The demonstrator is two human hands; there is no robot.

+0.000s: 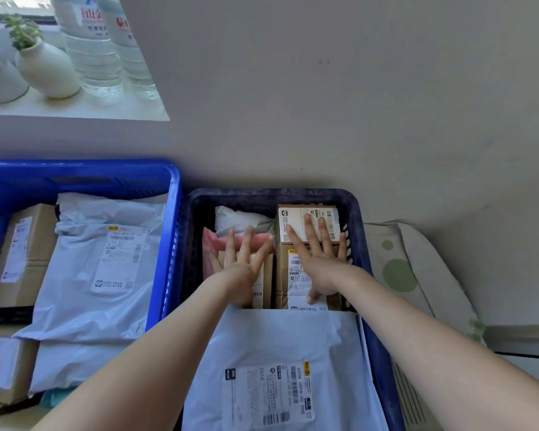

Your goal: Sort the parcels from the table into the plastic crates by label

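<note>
While the bright blue crate (175,213) on the left holds grey mailers (106,259) and a cardboard box (22,253) | left hand (243,269), flat with spread fingers, grasping nothing, rests on a small carton (265,275) in the navy crate (271,194) | right hand (318,259), also released, fingers straight, lies on two labelled cartons (327,217) beside it

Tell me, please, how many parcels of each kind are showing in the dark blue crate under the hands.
Cardboard boxes: 3
White mailer bags: 1
Pink mailer bags: 1
Grey mailer bags: 1
Total: 6 parcels showing
</note>
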